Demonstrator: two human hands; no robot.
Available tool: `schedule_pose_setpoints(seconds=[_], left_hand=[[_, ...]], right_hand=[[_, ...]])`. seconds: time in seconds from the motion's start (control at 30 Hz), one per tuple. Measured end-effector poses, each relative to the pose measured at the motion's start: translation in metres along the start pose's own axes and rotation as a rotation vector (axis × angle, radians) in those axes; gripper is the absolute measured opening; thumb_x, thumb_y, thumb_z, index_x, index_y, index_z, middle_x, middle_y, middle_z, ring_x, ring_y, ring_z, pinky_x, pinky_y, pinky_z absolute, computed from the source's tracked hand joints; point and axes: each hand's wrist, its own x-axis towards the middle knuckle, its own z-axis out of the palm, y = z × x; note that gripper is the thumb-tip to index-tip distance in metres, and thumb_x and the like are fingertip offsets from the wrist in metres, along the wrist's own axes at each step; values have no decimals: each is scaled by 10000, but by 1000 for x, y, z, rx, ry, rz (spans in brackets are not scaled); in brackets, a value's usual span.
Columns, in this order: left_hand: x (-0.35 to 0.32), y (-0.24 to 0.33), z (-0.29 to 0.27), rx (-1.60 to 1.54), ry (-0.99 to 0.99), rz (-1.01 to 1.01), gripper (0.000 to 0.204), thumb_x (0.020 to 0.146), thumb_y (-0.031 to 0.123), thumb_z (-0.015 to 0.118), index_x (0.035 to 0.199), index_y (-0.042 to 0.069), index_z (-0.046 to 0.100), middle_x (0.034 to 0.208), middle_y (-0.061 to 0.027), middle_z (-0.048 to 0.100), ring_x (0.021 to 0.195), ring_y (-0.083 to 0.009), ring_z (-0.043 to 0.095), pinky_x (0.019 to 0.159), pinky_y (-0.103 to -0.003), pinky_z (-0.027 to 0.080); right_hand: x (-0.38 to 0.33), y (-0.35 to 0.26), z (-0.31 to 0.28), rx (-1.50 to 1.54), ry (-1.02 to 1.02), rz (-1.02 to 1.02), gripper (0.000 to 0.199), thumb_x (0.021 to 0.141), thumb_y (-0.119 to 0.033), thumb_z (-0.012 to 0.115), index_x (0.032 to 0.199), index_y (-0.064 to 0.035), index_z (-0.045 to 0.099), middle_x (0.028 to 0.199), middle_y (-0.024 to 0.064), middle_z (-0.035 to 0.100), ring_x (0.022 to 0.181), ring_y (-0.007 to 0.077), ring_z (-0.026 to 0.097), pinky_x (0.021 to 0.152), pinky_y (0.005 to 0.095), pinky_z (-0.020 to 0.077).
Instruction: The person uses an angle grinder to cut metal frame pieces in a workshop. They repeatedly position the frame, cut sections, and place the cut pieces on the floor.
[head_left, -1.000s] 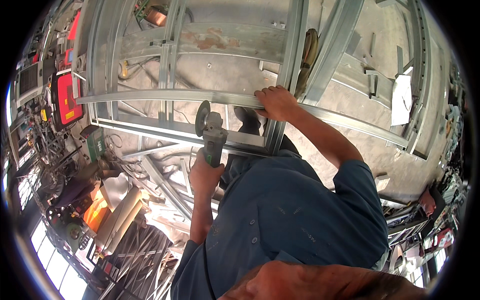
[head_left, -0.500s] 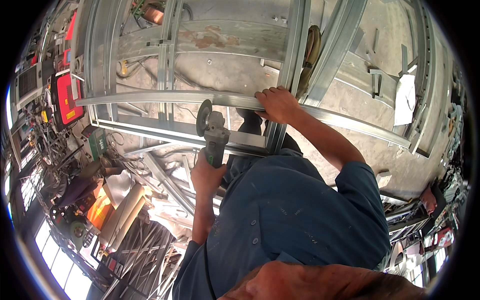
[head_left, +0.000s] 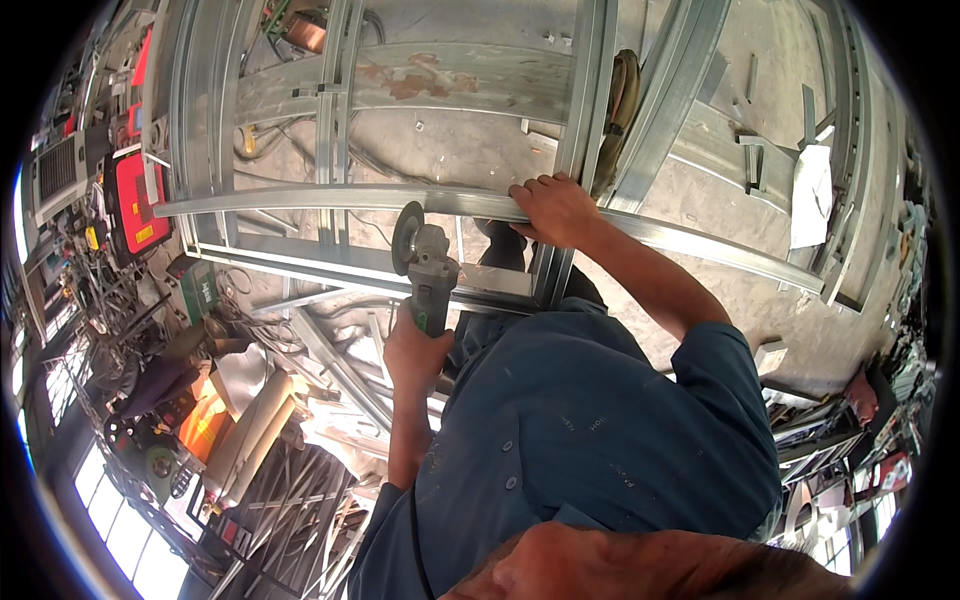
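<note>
While I'm leaning over this metal frame job, starting at the far left of the frame you can see the red welding machine [head_left: 135, 205] sitting on the cluttered shop floor, with a green box [head_left: 198, 290] just below and to the right of it. Lower left is a pile of scrap sections and an orange glow of something I can't make out properly.

Moving toward the middle, my left hand [head_left: 415, 350] is wrapped tight round the green-and-grey body of the angle grinder [head_left: 428, 270], fingers fully closed on the handle. The grinder points up the frame, and its disc [head_left: 405, 237] sits just under the long galvanised steel rail [head_left: 330, 198] that runs across the picture from left to right. Whether the disc is actually touching the rail or just beside it, I can't tell from this angle.

Right of centre, my right hand [head_left: 552, 208] is clamped down on top of that same rail, fingers curled over its far edge, right where it crosses an upright channel [head_left: 580, 110] of the frame. My blue work shirt [head_left: 590, 430] fills the lower middle.

Further right, the rail carries on down toward the right edge, and there's a pale sheet of paper or rag [head_left: 810, 195] lying on the concrete floor in the upper right, beside more steel sections [head_left: 850, 130].
</note>
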Motion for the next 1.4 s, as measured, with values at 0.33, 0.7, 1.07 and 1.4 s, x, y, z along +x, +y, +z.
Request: schedule_pose_setpoints(seconds=[0.33,0.7,1.07,1.4], left_hand=[[3,2,0,0,-2,9,708,675,281,770,1319,99,539,1072,-182,713,990,-403,686,856,-490,537],[3,22,-5,-42,-3,0,679,695,257,759,1322,117,540,1081,-171,707,1010,-393,677,861,-474,525],[9,29,-6,76,-62,-80,736,698,274,759,1363,102,495,1068,-189,716,1014,-395,684,882,-473,527],[10,26,-3,87,-62,-64,713,698,285,754,1334,89,497,1052,-203,718,1010,-410,683,880,-496,524]], right_hand=[[0,-1,-2,-3,2,5,466,838,-428,743,1112,-73,614,959,95,682,960,279,673,860,410,495],[1,3,3,15,24,3,456,865,-439,714,1107,-63,620,957,102,684,965,289,670,855,419,499],[-2,4,2,39,35,0,434,833,-410,755,1055,-64,615,941,106,674,958,293,664,849,428,494],[-2,5,4,62,37,-1,448,817,-380,772,1088,-63,607,955,118,674,971,300,662,857,433,488]])
